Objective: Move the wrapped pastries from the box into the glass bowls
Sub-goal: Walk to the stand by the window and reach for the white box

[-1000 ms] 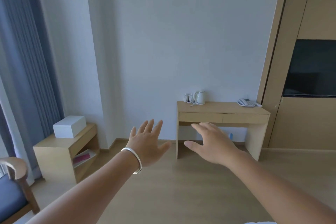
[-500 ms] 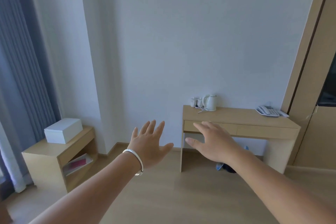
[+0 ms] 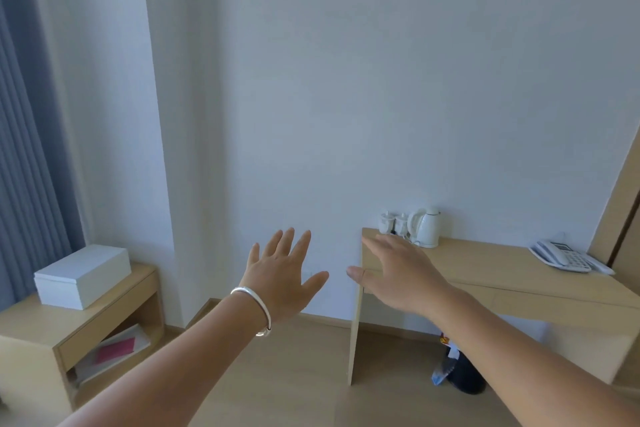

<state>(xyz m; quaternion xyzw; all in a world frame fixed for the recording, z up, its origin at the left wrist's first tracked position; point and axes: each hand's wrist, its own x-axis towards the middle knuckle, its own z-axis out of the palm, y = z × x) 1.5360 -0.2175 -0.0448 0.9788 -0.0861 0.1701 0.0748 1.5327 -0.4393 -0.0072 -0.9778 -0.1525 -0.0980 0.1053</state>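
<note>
My left hand, with a silver bangle on its wrist, is stretched out in front of me at mid height, fingers spread and holding nothing. Just to its right my right hand is also held out, palm down, fingers apart and empty. A closed white box rests on a low wooden side cabinet at the far left, well away from both hands. No pastries and no glass bowls are in view.
A light wooden desk stands against the white wall at right, carrying a white kettle, cups and a telephone. A dark bag lies under the desk. Grey-blue curtains hang at left. Wooden floor lies below.
The view has swung left and moved closer to the wall; the television panel at right has left the frame. Both hands stay outstretched and empty.
</note>
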